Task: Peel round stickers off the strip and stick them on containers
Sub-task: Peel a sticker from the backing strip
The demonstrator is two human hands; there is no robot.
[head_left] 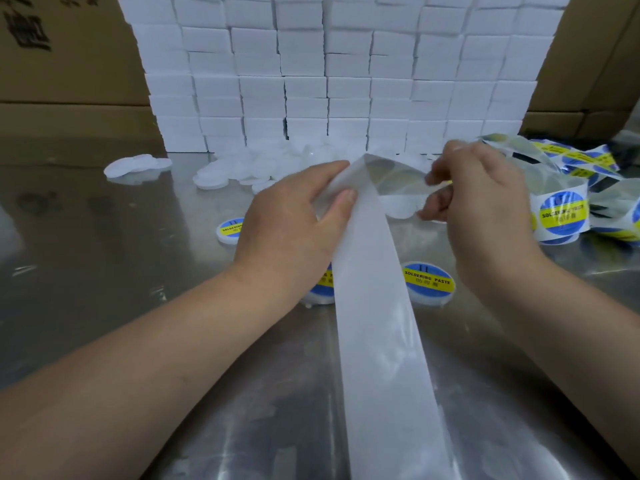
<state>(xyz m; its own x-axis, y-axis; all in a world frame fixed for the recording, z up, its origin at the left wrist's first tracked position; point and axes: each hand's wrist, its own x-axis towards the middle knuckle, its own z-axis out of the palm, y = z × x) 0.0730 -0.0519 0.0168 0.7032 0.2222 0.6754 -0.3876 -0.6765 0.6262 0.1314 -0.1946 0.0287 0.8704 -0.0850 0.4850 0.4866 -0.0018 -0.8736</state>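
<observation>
Stickers (pixel 561 214) are round and blue, with a yellow band reading "SOLDERING PASTE" above a line of Chinese characters. They sit on a loose coil of backing heaped at the right of the table. The strip (pixel 374 323) is a pale, translucent band, bare along this stretch. It runs from the bottom edge up the middle to a sharp fold between the hands, then turns right toward the coil.

Three labelled containers (pixel 428 282) lie on the table with the same sticker on top. One is just right of the strip, one is half hidden under the left wrist, and one is left of the left hand.

The left hand (pixel 291 230) pinches the strip just below the fold, with the thumb on the near face and the forefinger stretched along its edge. The right hand (pixel 485 202) has its fingers curled, the tips closing on the strip's far run right of the fold. Blur hides the exact grip.

Plain white containers (pixel 235 171) lie in a pile beyond the hands, with a few more apart to the left. Behind them rises a wall of stacked white boxes (pixel 311 81).

The table (pixel 104 289) is shiny metal and reflects the light. Brown cartons (pixel 69 81) stand on either side of the white wall, and the print on the left ones is too blurred to read.
</observation>
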